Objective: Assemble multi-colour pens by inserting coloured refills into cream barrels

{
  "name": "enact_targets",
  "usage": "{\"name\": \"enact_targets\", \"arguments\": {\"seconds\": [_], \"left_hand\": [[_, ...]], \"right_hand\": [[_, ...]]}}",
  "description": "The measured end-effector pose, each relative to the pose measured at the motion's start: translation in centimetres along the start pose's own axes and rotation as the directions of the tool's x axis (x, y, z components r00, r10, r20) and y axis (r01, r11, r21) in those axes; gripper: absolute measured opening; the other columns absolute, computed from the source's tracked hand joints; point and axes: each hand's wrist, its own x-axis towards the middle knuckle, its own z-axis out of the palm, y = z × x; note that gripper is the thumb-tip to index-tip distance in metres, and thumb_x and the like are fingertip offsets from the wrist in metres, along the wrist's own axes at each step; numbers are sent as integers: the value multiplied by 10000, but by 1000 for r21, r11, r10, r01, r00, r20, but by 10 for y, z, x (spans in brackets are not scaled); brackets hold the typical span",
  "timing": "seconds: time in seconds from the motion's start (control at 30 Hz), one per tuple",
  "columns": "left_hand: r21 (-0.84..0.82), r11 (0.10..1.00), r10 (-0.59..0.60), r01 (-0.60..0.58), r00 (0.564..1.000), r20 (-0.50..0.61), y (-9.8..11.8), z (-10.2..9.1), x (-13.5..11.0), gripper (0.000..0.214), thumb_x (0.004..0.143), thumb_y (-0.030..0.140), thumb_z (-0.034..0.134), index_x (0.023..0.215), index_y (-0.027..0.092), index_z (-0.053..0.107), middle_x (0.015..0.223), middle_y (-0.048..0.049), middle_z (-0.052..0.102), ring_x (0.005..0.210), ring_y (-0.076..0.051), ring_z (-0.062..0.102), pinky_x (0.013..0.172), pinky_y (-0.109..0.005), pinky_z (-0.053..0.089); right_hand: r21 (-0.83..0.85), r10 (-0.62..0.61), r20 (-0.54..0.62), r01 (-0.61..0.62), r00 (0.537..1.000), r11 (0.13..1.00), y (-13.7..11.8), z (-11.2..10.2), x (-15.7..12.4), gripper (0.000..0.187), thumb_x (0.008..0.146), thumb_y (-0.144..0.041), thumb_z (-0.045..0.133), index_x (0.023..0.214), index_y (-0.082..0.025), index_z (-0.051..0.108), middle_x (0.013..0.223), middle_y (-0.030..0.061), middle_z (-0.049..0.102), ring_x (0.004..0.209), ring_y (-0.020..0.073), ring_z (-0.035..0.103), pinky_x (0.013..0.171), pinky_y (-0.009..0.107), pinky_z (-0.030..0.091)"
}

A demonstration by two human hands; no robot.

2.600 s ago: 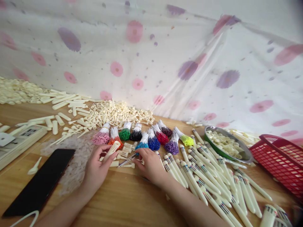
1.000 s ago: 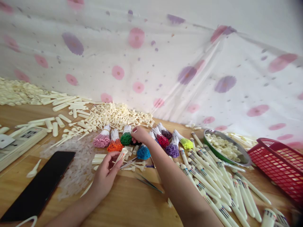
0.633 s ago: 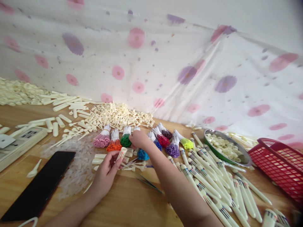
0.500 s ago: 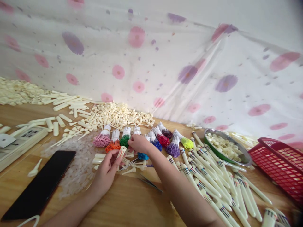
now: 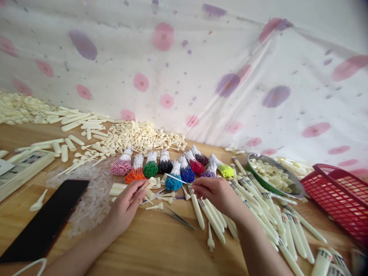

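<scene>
My left hand [image 5: 126, 203] is closed on a short cream slotted pen barrel [image 5: 150, 183], its end pointing up and right. In my right hand [image 5: 214, 193] a thin white pen refill [image 5: 178, 178] is pinched, its free end reaching left across the light blue bundle [image 5: 173, 183]. The refill's other end is hidden by my fingers. Bundles of colour-tipped refills stand in rows behind: pink [image 5: 122, 168], orange [image 5: 134, 175], green [image 5: 151, 170], black [image 5: 165, 166], dark blue [image 5: 188, 174], red [image 5: 197, 167] and others. Tweezers [image 5: 180, 219] lie between my hands.
Finished-looking multicolour pens [image 5: 266, 214] are heaped at right, near a metal bowl [image 5: 300, 191] of cream parts and a red basket [image 5: 339, 203]. A black phone [image 5: 46, 218] and clear plastic pieces [image 5: 89, 209] lie at left. Cream parts [image 5: 143, 136] are piled behind.
My right hand has moved right and slightly down from the black bundle, now showing a white refill. My left hand has shifted a little left, its barrel tilted further over.
</scene>
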Motion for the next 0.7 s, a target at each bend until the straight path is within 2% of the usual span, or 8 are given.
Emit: {"name": "enact_targets", "arguments": {"seconds": [0.1, 0.23, 0.47, 0.7], "left_hand": [[55, 990, 126, -127, 992, 27, 2, 2, -1, 232, 851, 315, 535, 1036, 200, 616, 1028, -73, 662, 952, -208, 633, 813, -294, 512], [104, 977, 176, -188, 978, 110, 2, 5, -3, 240, 875, 299, 521, 1075, 228, 634, 948, -50, 652, 874, -177, 644, 738, -244, 521], [184, 949, 213, -256, 952, 222, -2, 3, -5, 315, 924, 325, 444, 1211, 289, 569, 1057, -39, 659, 960, -183, 634, 790, -252, 499], [184, 937, 227, -295, 920, 319, 7, 2, -4, 331, 935, 297, 428, 1241, 264, 548, 977, -26, 643, 877, -155, 629, 765, -230, 489]], "right_hand": [[-109, -112, -54, 106, 992, 988, 4, 0, -11, 205, 903, -242, 475, 815, -178, 648, 696, 19, 658, 599, 115, 593, 567, 204, 406], [-226, -208, 1, 203, 978, 953, 6, 1, -14, 265, 933, -228, 414, 816, -172, 645, 689, 33, 636, 612, 123, 579, 570, 215, 392], [-366, -203, 106, 228, 973, 902, 12, 7, -12, 246, 926, -173, 422, 749, -159, 592, 606, -3, 548, 527, 104, 489, 525, 219, 320], [-444, -182, 200, 255, 963, 859, 0, 11, -11, 203, 870, -89, 495, 685, -152, 550, 610, -14, 543, 533, 96, 463, 509, 228, 250]]}}
